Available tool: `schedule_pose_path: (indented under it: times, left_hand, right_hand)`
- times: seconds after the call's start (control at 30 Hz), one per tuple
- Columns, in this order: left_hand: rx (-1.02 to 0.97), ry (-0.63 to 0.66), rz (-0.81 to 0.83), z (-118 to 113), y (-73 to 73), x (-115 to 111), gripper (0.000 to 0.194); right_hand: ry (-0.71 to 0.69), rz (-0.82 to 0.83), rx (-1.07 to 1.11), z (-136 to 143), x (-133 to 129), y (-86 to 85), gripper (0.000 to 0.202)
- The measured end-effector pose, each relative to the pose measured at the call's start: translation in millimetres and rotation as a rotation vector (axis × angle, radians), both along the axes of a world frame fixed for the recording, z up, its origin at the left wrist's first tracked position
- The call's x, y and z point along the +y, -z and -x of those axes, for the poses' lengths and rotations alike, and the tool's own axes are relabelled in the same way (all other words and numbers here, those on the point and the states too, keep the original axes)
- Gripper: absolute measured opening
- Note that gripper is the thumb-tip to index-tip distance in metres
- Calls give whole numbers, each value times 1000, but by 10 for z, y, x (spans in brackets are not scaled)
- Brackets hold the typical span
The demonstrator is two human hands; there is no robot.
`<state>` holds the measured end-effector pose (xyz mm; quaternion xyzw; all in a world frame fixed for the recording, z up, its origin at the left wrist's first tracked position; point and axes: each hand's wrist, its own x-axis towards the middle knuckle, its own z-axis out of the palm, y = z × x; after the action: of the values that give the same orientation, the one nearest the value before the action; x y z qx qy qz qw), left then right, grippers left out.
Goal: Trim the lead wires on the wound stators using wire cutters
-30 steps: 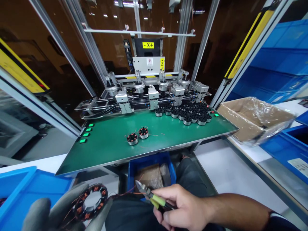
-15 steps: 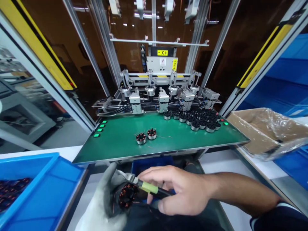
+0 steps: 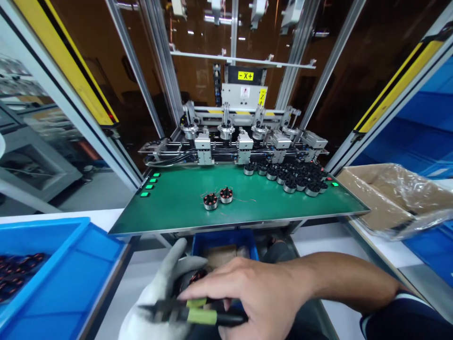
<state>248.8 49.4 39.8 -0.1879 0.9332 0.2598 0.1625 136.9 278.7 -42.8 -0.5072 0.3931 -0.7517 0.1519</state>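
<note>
**Cutters swung flat across the wound stator**

The stator (image 3: pixel 196 278), a dark ring wound with copper-coloured coils, sits low in the view in the left hand (image 3: pixel 159 297), mostly hidden; only a sliver of coil shows between the fingers. Half a second ago much more of its face and windings was in plain sight. The left hand wears a pale grey knit glove and is curled around the stator, thumb raised.

The bare right hand (image 3: pixel 255 297) is closed over the side cutters (image 3: pixel 187 314), whose handles have yellow-green sleeves over black grips. Earlier the cutters pointed up and left toward the stator's rim; now they lie nearly level across the gloved palm, metal tip toward the left, blurred.

Just beyond the hands is a small blue plastic bin (image 3: pixel 224 238) holding something brown. Above it lies the bench (image 3: pixel 177 208), a smooth green mat with a metal edge, carrying two wound stators (image 3: pixel 217 197) side by side with loose wire ends, and a cluster of dark bare stator cores (image 3: pixel 293 177) at its right rear. A blue tray (image 3: pixel 71 269) at the left holds more copper-wound parts. At the right stands a cardboard box (image 3: pixel 385 198) lined with crinkled clear film.
</note>
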Motion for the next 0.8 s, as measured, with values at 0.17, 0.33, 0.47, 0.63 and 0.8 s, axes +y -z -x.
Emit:
schedule_pose_path:
  times: [0.17, 0.33, 0.47, 0.63, 0.8]
  left_hand:
    - [-19, 47, 28, -54, -84, -25, 103]
    - [48, 51, 11, -19, -105, 60, 99]
    - [56, 109, -49, -17, -73, 41, 103]
    - [36, 105, -66, -58, -108, 0, 104]
    - [11, 38, -32, -61, -39, 47, 102]
  right_hand:
    - [-482, -229, -483, -57, 181, -65, 49]
    - [-839, -593, -829, -83, 262, -104, 33]
    - [-831, -717, -860, -53, 194, -165, 33]
    - [-832, -528, -879, -72, 183, -103, 26]
    - [-747, -376, -726, -115, 242, -69, 17]
